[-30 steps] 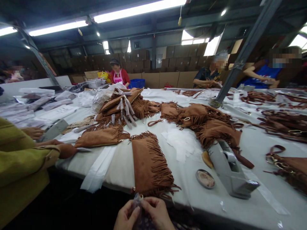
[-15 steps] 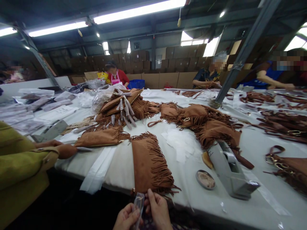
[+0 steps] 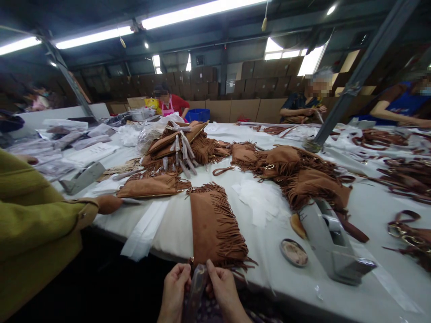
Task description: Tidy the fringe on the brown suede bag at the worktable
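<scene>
A brown suede fringed bag (image 3: 210, 229) lies flat at the table's front edge, its fringe pointing right. Just below its near left corner hangs a clear plastic sleeve (image 3: 197, 287) with something dark inside, perhaps the bag's strap. My left hand (image 3: 175, 285) pinches at the sleeve's upper left side, close to the bag's corner. On the other side my right hand (image 3: 224, 287) is closed with thumb and fingers at the sleeve's upper right edge. The fingertips partly hide what lies between them.
A grey tape dispenser (image 3: 332, 242), a round tin (image 3: 293, 252) and white paper sheets (image 3: 257, 202) are to the right. More fringed bags (image 3: 283, 157) lie behind. A co-worker's olive sleeve (image 3: 37, 202) reaches in from the left. A metal post (image 3: 353, 85) rises at the table.
My left hand has moved up to the sleeve's top, level with my right hand. The sleeve now hangs between both hands, looking darker inside. The view has shifted slightly left.
</scene>
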{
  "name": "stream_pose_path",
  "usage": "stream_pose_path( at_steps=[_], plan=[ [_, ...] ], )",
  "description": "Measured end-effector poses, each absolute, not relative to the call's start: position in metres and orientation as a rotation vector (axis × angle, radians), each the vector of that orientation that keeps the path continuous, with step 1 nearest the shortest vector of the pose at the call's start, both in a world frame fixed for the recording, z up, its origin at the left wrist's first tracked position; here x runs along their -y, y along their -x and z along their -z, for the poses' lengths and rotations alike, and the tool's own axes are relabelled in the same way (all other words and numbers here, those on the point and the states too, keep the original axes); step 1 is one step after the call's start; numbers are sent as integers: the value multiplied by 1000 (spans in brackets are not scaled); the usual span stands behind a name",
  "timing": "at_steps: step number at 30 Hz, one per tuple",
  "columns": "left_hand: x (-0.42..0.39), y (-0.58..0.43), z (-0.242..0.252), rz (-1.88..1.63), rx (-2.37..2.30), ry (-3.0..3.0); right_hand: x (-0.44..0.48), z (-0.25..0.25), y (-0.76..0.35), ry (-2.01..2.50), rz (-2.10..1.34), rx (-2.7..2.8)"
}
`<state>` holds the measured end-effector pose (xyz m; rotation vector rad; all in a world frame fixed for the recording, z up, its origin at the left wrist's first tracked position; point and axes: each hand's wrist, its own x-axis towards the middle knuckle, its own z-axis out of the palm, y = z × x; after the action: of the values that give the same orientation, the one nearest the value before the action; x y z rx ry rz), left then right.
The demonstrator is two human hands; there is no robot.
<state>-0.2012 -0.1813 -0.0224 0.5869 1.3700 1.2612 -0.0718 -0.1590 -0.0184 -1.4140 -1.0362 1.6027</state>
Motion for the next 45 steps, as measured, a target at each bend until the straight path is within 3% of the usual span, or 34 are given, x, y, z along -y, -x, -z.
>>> stream_pose_path(
  at_steps=[12,22,30,37,41,45],
  plan=[
    [187,208,22,-1037,-1283,-949,159,18,74,1411,-1599,1038],
    [191,208,-14,-911,-1619,-1313,160,30,61,1353,-1653,1140],
    [188,213,-5,-1003,-1452,-1026,159,3,72,1137,-2132,949],
    [199,216,-1,-1140,-1273,-671,154,11,86,1182,-2128,888],
    [211,213,1,-927,-959,-452,153,13,88,1198,-2120,924],
    [215,209,14,-825,-1018,-675,151,13,89,1249,-2048,978]
  ],
)
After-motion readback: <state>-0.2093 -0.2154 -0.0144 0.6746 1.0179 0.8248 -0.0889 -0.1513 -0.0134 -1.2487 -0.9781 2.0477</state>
